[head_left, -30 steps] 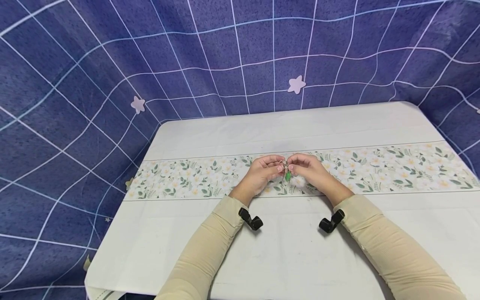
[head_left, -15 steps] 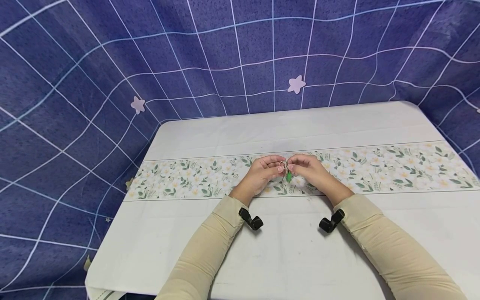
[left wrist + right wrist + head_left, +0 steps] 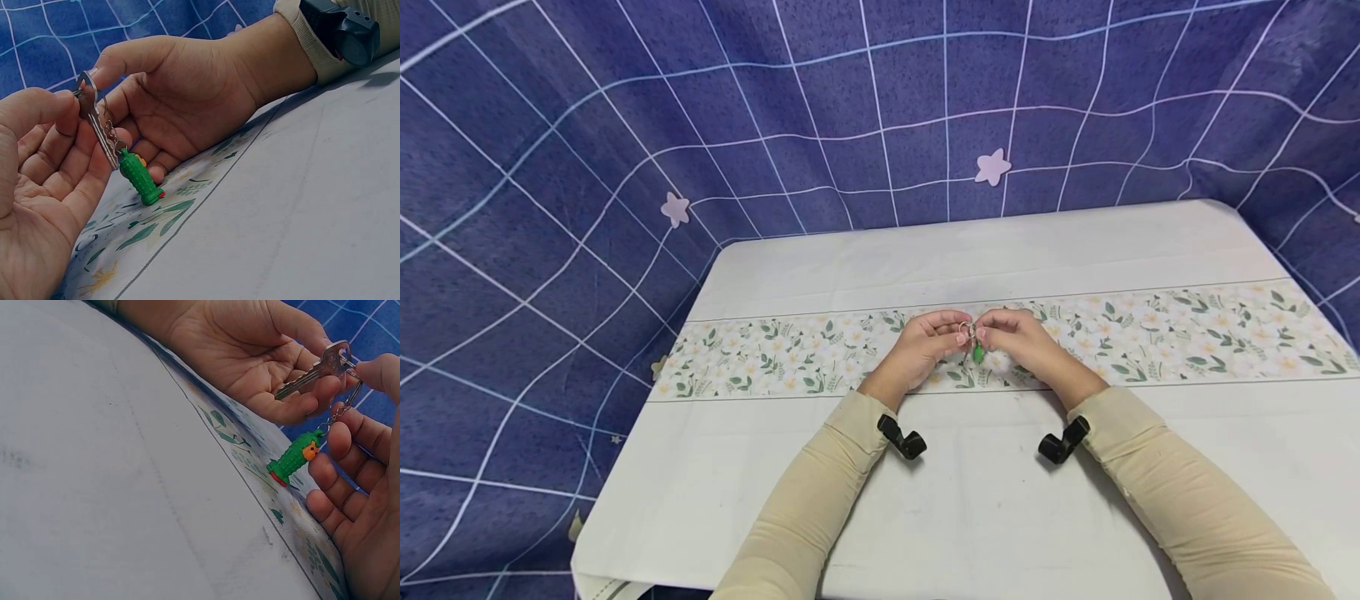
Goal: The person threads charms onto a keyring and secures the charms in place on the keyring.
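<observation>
Both hands meet over the floral strip of the tablecloth. My left hand (image 3: 925,342) pinches a metal key (image 3: 315,372) by its head between thumb and fingers, the toothed blade lying across the fingertips. My right hand (image 3: 1018,340) pinches the split ring (image 3: 351,370) that passes through the key's head. From that ring a short chain (image 3: 337,414) runs down to a green bumpy figure charm (image 3: 295,456) with an orange face and red base. The charm dangles below the fingers, seen also in the left wrist view as a green figure (image 3: 139,176).
A white tablecloth (image 3: 955,492) with a floral band (image 3: 1150,337) covers the table. Blue curtains (image 3: 850,108) with a white grid and pale stars hang behind and at the left. Black camera mounts (image 3: 902,440) sit on both wrists.
The green charm shifts slightly to the right and turns a little under the fingers. The ring shows more clearly between the hands. Both arms stay in place.
</observation>
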A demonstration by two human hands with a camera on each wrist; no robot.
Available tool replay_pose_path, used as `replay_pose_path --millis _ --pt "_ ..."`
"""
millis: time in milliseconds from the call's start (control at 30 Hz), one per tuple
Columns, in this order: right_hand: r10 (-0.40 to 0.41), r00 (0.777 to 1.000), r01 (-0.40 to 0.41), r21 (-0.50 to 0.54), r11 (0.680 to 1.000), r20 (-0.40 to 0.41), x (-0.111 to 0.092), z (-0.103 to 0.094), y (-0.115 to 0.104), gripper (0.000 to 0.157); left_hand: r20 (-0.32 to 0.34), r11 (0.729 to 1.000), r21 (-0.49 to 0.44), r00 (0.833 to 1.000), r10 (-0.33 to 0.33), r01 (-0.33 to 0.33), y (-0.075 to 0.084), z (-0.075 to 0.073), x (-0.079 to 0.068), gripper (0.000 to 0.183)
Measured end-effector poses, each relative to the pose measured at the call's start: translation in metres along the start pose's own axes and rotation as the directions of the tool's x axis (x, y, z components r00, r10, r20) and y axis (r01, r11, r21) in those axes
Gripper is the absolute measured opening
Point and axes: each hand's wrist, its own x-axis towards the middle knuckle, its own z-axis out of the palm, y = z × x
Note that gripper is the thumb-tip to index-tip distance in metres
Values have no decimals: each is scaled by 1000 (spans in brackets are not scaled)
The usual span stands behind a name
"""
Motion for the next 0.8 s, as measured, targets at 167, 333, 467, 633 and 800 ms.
replay_pose_path --millis 167,333,467,633,800 --pt "-3 1000 3 -9 1000 5 1 -1 0 26 4 1000 7 1000 -3 2 1 1 -1 28" --pt "-12 1000 12 -8 1000 9 2 -1 1 26 0 1000 10 1000 -8 8 1 1 -1 30" --pt "-13 1000 13 6 1000 10 2 -1 2 25 2 1000 3 1000 -8 8 1 1 -1 30" --pt "-23 1000 22 19 1000 20 1 -1 2 25 11 1000 -7 1000 3 -3 0 1 -1 27" --pt "-54 998 53 32 998 32 0 -2 2 26 25 1000 -12 1000 15 -15 0 0 -1 25"
